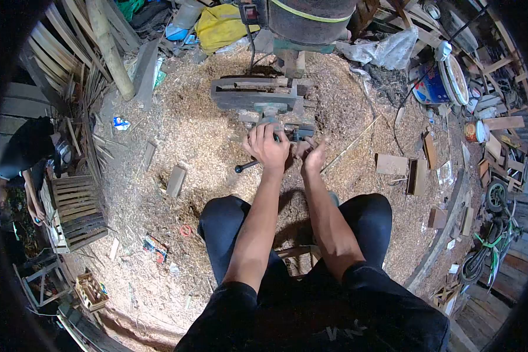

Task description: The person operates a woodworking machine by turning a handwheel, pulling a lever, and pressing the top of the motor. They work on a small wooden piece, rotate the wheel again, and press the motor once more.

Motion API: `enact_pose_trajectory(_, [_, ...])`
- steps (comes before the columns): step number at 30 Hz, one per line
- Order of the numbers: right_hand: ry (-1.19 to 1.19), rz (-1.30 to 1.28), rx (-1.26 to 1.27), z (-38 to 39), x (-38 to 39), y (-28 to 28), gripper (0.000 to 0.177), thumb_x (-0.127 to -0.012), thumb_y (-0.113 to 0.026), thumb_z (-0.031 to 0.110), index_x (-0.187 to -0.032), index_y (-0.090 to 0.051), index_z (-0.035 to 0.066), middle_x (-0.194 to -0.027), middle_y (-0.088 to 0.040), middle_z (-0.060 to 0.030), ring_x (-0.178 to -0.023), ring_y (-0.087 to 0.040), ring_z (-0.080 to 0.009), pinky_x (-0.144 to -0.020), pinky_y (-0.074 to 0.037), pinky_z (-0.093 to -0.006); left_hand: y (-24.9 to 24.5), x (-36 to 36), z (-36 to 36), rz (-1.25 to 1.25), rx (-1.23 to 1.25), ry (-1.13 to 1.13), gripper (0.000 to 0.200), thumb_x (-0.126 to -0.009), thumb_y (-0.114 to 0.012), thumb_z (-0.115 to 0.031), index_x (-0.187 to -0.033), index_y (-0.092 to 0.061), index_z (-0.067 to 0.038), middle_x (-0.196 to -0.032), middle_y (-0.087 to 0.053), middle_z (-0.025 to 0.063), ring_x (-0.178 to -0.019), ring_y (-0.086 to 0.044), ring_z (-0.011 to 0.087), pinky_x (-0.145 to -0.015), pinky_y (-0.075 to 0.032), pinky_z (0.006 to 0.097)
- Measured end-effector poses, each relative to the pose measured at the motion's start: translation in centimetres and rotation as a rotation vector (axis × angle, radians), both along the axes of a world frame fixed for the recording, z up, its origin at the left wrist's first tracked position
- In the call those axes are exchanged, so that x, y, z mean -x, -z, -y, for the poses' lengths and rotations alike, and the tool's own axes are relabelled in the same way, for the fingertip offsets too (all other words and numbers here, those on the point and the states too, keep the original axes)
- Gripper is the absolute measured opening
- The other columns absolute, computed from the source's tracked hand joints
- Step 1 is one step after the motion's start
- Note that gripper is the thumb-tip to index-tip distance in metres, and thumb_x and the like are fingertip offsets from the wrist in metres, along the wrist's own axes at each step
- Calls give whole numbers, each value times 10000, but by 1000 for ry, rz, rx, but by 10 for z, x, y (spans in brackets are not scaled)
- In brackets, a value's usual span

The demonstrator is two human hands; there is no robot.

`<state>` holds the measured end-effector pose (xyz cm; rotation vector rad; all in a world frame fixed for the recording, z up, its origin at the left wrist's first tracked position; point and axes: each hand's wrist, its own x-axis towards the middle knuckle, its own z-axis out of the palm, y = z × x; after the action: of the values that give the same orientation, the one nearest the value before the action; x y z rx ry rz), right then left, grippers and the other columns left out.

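Note:
My left hand (268, 145) curls its fingers over a rounded metal machine part (269, 120) below a grey metal vise-like frame (253, 101). To its right, my right hand (312, 157) is closed, its fingertips close to a dark metal fitting (303, 132). What those fingers hold, if anything, is too small to make out. A lever with a black ball knob (239, 168) sticks out below my left hand. Wooden pieces lie inside the vise-like frame. The large dark drum-shaped machine body (311, 20) stands behind it.
Wood shavings (176, 146) cover the ground. Wood offcuts (391, 164) lie at right, another block (176, 180) at left. Around the edges are a paint bucket (440, 82), a green motorbike (490, 252), leaning boards (58, 41) and a wooden crate (76, 205). Another person (29, 152) is at far left.

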<state>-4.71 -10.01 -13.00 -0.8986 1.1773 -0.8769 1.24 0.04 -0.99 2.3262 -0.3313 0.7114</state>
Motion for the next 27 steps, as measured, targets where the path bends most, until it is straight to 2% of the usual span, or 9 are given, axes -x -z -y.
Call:
enact_pose_trajectory(5, [-52, 46, 7, -1, 5, -13, 553, -1030, -384, 471, -1061, -651, -13, -817, -666, -130, -707, -592, -196, -680, -488, -337, -6, 1, -1, -30, 18, 23, 131, -726, -642, -167, -850, -684, -157, -953, -669, 22, -972, -589, 242, -1008, -323, 448])
enact_pose_trajectory(8, [-148, -290, 141, -5, 1, 24, 530, -1001, -483, 458, -977, -639, -48, -953, -649, -181, -844, -589, -288, -825, -466, -397, -9, -1, -7, -102, 177, 110, 114, -795, -603, -173, -862, -684, -132, -950, -667, 55, -980, -590, 270, -987, -357, 424])
enact_pose_trajectory(12, [-299, -307, 287, -19, -5, 15, 491, -983, -542, 431, -994, -611, -55, -993, -619, -203, -931, -569, -298, -876, -443, -411, 32, -34, -55, -193, 538, 121, 234, -885, -507, -160, -952, -701, -48, -922, -673, 168, -899, -617, 331, -856, -480, 422])
enact_pose_trajectory(13, [-330, -287, 340, -20, -10, 12, 483, -979, -554, 424, -1002, -603, -56, -999, -612, -207, -949, -564, -297, -883, -438, -412, 83, -49, -88, -375, 417, -16, 300, -886, -519, -236, -1023, -690, -30, -987, -678, 188, -940, -623, 364, -883, -478, 444])
enact_pose_trajectory(16, [-302, -156, 285, -21, -9, 25, 402, -993, -543, 402, -935, -572, 5, -777, -547, -60, -666, -475, -146, -611, -380, -317, 127, -57, -155, -1221, -111, -223, 633, -866, -538, -523, -1177, -634, 20, -1201, -631, 254, -1131, -594, 406, -972, -452, 454])
enact_pose_trajectory(18, [-310, -92, 196, -18, -8, 29, 367, -994, -552, 368, -934, -589, 8, -697, -525, -17, -564, -453, -100, -508, -370, -296, 225, -49, -177, -1255, -181, -214, 762, -826, -537, -638, -1199, -625, 20, -1243, -592, 288, -1186, -559, 421, -1010, -434, 453])
enact_pose_trajectory(21, [-400, -144, 390, -26, 1, 2, 331, -979, -575, 330, -894, -588, 10, -681, -525, -14, -558, -458, -99, -502, -367, -297, 236, -33, -152, -1272, -71, -39, 690, -863, -567, -510, -1264, -558, 50, -1229, -584, 318, -1174, -561, 430, -1019, -432, 455])
enact_pose_trajectory(22, [-400, -192, 299, -29, 2, -13, 287, -953, -606, 259, -954, -593, -28, -900, -620, -120, -838, -563, -194, -775, -464, -359, 232, -25, -145, -1252, -19, -48, 654, -864, -584, -463, -1265, -553, 53, -1217, -587, 320, -1157, -570, 431, -1006, -441, 455])
enact_pose_trajectory(27, [-275, -461, 180, -19, 14, -4, 409, -931, -602, 316, -1087, -552, -59, -1016, -634, -213, -957, -602, -308, -881, -458, -411, 143, -12, -124, -1117, -202, -61, 597, -853, -621, -272, -1290, -479, 109, -1206, -578, 352, -1172, -558, 451, -1011, -448, 447])
